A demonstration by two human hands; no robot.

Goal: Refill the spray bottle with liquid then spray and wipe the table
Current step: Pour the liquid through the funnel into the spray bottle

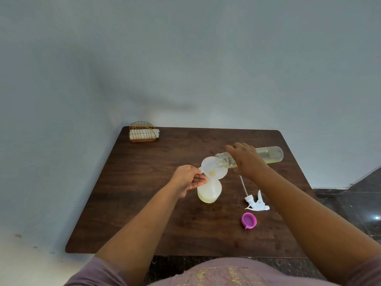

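Note:
A translucent spray bottle (pixel 209 191) with pale yellow liquid stands uncapped near the middle of the dark wooden table (pixel 144 193). A white funnel (pixel 213 170) sits in its neck. My left hand (pixel 188 178) pinches the funnel's tab at its left rim. My right hand (pixel 247 159) grips a clear refill bottle (pixel 268 154) of yellowish liquid, tipped almost level, with its open mouth over the funnel. The white trigger sprayer head (pixel 256 202) with its thin dip tube lies on the table to the right. A purple cap (pixel 249 220) lies open side up in front of it.
A gold wire holder (pixel 142 132) with white napkins stands at the table's far left corner, against the pale wall. Dark tiled floor (pixel 350 203) shows to the right of the table. My body is at the near edge.

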